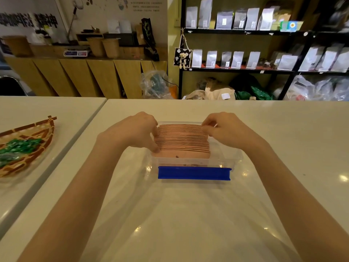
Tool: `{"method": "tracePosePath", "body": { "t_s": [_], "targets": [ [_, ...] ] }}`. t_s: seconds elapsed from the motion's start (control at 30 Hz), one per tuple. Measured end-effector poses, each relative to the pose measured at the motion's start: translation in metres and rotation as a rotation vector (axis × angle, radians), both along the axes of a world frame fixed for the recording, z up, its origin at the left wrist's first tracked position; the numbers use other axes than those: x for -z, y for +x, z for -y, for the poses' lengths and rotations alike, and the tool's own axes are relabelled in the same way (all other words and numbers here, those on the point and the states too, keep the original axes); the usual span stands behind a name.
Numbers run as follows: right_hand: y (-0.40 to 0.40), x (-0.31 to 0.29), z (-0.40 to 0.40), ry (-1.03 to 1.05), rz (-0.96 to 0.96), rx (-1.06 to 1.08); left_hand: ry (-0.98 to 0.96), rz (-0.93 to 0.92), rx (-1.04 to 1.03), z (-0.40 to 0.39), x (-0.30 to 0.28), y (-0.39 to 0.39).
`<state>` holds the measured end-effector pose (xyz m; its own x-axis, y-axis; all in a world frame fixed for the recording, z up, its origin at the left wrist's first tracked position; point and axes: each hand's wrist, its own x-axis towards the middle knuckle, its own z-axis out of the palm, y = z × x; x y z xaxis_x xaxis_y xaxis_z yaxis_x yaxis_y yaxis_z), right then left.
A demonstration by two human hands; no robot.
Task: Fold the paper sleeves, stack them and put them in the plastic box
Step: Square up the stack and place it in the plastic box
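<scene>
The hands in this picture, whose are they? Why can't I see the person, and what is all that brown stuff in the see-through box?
The camera sits on a person's head and looks down, so you see only their arms and hands, as if through their eyes. The left hand and the right hand each press on one end of a row of brown paper sleeves. The sleeves are folded flat and stand packed together inside a clear plastic box. The box has a blue clip on its near side and sits on a pale table. On the next table to the left is a woven basket with green things in it.
</scene>
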<state>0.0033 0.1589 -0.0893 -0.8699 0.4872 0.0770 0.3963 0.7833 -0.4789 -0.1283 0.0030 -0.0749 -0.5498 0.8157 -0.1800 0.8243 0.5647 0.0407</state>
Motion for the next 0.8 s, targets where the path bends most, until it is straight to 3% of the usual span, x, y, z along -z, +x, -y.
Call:
{"method": "tracePosePath", "body": {
  "t_s": [0.07,0.17,0.3,0.4,0.57,0.8],
  "targets": [
    [-0.004,0.000,-0.004,-0.201,-0.068,0.208,0.015,0.017,-0.022,0.001,-0.001,0.000],
    [-0.006,-0.002,-0.001,-0.565,-0.002,0.398,0.024,0.067,-0.070,0.001,-0.002,0.001],
    [-0.009,0.005,0.002,-0.956,0.042,0.369,-0.022,0.107,-0.082,0.001,-0.001,0.001],
    [-0.012,0.008,0.006,-1.233,-0.043,0.336,-0.023,0.132,-0.082,0.005,-0.002,-0.002],
    [-0.012,0.011,0.010,-1.444,-0.210,0.304,-0.018,0.236,-0.076,0.013,-0.005,-0.008],
    [-0.016,0.018,0.013,-1.369,-0.243,0.321,-0.021,0.237,-0.074,0.014,-0.006,-0.006]
  ]
}}
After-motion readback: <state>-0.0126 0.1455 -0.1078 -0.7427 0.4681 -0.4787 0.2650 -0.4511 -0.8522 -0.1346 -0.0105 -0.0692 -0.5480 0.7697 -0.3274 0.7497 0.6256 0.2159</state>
